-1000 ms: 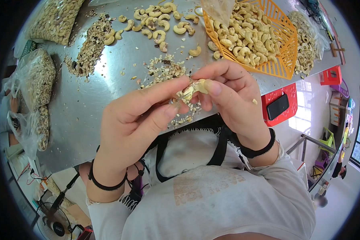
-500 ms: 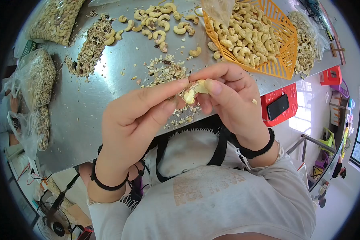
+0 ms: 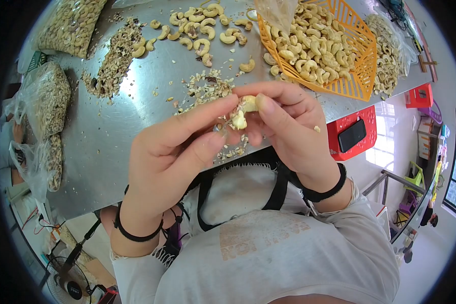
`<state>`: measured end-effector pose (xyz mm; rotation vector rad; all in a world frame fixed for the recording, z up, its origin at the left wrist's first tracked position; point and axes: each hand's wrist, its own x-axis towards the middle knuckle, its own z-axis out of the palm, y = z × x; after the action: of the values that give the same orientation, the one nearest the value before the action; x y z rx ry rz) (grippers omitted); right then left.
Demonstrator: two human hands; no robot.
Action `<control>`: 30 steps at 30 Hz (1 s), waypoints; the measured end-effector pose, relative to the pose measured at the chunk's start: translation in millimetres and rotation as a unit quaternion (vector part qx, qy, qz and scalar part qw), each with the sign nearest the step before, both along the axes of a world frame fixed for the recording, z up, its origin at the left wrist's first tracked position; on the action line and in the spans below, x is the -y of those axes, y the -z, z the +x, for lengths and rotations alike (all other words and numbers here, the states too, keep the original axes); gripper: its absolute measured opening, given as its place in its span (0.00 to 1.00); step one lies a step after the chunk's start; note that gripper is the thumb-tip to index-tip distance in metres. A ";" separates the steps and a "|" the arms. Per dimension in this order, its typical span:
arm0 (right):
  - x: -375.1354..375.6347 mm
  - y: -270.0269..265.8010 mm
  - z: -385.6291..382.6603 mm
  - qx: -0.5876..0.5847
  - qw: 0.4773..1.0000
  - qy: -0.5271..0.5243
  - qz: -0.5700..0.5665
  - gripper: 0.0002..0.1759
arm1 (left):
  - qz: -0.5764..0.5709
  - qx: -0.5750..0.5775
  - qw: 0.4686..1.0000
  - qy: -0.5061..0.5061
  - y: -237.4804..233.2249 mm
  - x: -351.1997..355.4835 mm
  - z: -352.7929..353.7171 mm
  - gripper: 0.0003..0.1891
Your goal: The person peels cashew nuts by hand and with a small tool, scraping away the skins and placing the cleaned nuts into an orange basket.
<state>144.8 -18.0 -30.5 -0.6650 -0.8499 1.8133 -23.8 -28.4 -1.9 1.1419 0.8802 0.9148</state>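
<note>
Between the thumb and fingers of my right hand (image 3: 294,119) is a pale cashew nut (image 3: 240,117), its lower end broken and whitish. My left hand (image 3: 175,147) is pinched close against the nut's left side. A small shiny edge shows at the left fingertips, too little of it to name. Below and behind the fingers, a pile of cashew crumbs and skin bits (image 3: 207,88) lies on the metal table (image 3: 101,147). Loose whole cashews (image 3: 202,45) are scattered farther back.
An orange basket (image 3: 362,76) full of cashews stands back right, beside a bag of cashews (image 3: 385,55). Bags of nuts (image 3: 73,25) and crumbs (image 3: 53,101) line the left, near a brown crumb heap (image 3: 114,63). A phone (image 3: 352,136) rests on a red stool (image 3: 371,119).
My left thumb and fingers have spread slightly, and the shiny edge shows more. The nut has tilted a little in my right fingers, its broken end now pointing down.
</note>
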 end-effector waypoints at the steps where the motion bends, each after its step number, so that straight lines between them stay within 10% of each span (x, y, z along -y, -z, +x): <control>1: 0.3 2.5 -2.6 0.012 1.000 0.020 0.015 0.12 | 0.012 -0.009 1.000 -0.020 0.0 0.1 1.4 0.16; 7: 5.3 -3.1 -10.5 0.090 0.992 0.076 0.056 0.14 | 0.063 -0.178 0.981 -0.045 1.0 1.0 3.9 0.15; 30: 5.9 -0.5 -7.9 0.048 0.993 0.110 0.010 0.08 | 0.253 -0.209 0.944 -0.009 13.7 1.7 7.2 0.18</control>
<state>137.0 -23.9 -29.9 -0.8070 -0.8234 1.5840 -16.5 -30.1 -15.5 1.8231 1.0258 0.9580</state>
